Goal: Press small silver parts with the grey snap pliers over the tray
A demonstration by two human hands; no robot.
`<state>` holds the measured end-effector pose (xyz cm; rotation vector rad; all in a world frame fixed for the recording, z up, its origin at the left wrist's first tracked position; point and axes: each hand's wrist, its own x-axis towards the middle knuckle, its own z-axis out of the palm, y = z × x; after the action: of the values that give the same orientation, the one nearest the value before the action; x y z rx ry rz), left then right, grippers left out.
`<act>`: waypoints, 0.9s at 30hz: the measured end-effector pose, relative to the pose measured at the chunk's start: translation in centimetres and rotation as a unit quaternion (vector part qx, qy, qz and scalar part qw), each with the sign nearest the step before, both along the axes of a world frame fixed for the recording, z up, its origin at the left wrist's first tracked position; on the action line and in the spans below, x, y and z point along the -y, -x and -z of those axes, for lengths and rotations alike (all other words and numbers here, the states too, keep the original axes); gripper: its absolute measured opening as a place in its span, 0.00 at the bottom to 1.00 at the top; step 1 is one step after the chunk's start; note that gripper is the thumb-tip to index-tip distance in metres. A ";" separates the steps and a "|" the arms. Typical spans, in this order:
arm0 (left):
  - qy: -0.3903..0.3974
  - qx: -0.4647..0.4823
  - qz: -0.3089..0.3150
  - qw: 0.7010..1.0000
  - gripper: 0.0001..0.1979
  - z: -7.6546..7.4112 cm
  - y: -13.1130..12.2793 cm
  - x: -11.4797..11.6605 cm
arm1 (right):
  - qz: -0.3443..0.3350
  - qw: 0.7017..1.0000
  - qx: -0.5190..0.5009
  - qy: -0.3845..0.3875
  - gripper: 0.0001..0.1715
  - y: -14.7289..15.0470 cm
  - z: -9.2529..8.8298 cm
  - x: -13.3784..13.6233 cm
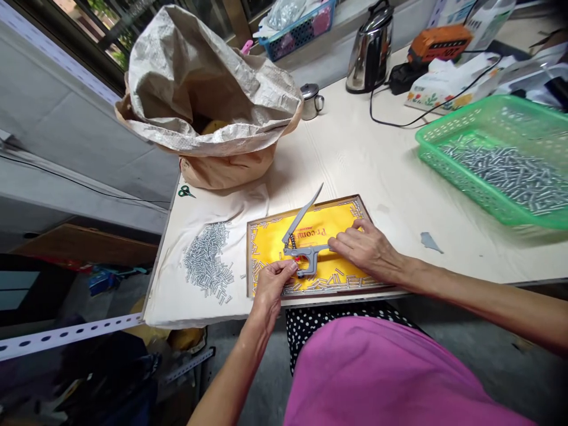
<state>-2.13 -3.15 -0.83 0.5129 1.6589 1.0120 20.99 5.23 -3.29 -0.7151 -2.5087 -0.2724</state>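
A grey plier-like hand tool [309, 251] with a small spring and a long raised lever lies over a shallow tray [249, 278] lined with yellow printed sheet. My right hand [366, 248] has its fingers closed around the right end of the tool's handle. At the tool's C-shaped jaw my left hand [274, 281] pinches with thumb and forefinger; what sits between them is too small to name. A bit of red shows in the jaw beside those fingertips. Many small metal pins [346, 279] line the tray's edges.
Left of the tray is a heap of short metal pins [206, 260], with scissors [186, 191] behind it. An open woven sack [231, 165] stands at the back. A green basket [470, 201] of metal rods sits right; a kettle [370, 53] and cup [312, 102] stand behind.
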 end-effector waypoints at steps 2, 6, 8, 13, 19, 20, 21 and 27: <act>-0.001 -0.008 0.011 1.000 0.21 0.4 -0.1 0.2 | 0.003 1.000 0.004 -0.011 0.17 0.1 0.4 0.1; 0.014 -0.042 0.047 0.998 0.18 0.6 -0.1 0.1 | -0.001 0.999 0.025 -0.028 0.17 0.2 0.7 0.3; 0.035 -0.046 0.073 0.996 0.15 0.6 -0.2 -0.3 | -0.004 0.999 0.030 -0.033 0.15 0.2 0.7 0.3; 0.084 -0.051 0.093 0.991 0.07 0.2 -0.5 -1.8 | 0.013 0.999 0.044 -0.020 0.16 0.4 1.1 -0.4; 0.133 -0.084 0.118 0.980 0.06 -0.5 -0.9 -3.0 | 0.021 0.991 0.112 0.075 0.14 0.5 1.0 -1.3; 0.141 -0.083 0.121 0.979 0.06 -0.6 -0.9 -3.1 | 0.026 0.987 0.123 0.099 0.12 0.5 0.7 -1.5; 0.149 -0.083 0.124 0.978 0.07 -0.8 -0.9 -3.1 | 0.028 0.984 0.129 0.120 0.11 0.4 0.5 -1.7; 0.154 -0.084 0.127 0.976 0.07 -1.0 -0.8 -3.0 | -0.005 0.981 0.132 0.139 0.44 0.8 -1.3 -4.7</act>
<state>-1.38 -0.14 0.19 0.5955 1.8057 0.5236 20.21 9.94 -2.00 -0.8201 -2.8379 -0.0103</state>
